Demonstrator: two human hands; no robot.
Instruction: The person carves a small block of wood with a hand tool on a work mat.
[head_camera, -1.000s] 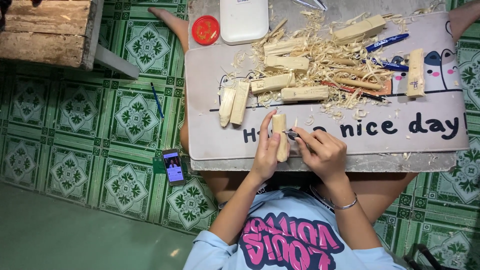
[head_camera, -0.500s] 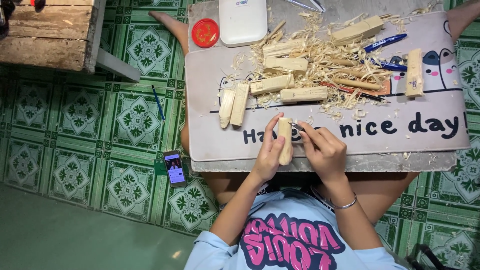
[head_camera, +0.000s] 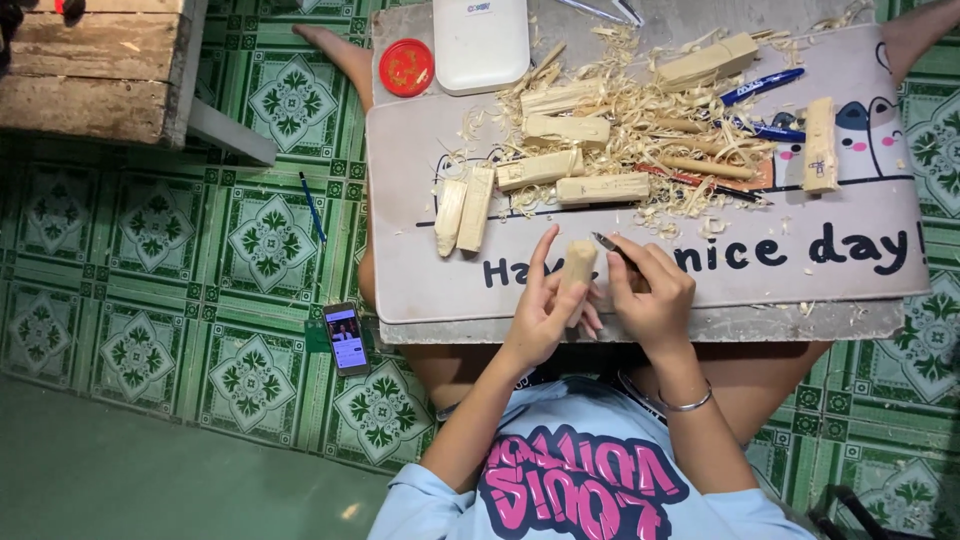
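wood block: pale, matt | knife blade: metal | crate: rough wood | floor tiles: glossy

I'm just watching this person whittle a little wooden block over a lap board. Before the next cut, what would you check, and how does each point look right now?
1. Left hand grips the wooden block: ok, fingers wrap it and it stands upright.
2. Right hand holds the small knife: ok, its tip points at the block's top.
3. Left fingers out of the blade's path: cannot tell, the index finger is raised close beside the block.
4. Lap board steady: cannot tell; it rests across the legs.
5. Work spot free of shavings: ok, they lie further up the board.
6. Phone out of the way: ok, on the floor tiles.
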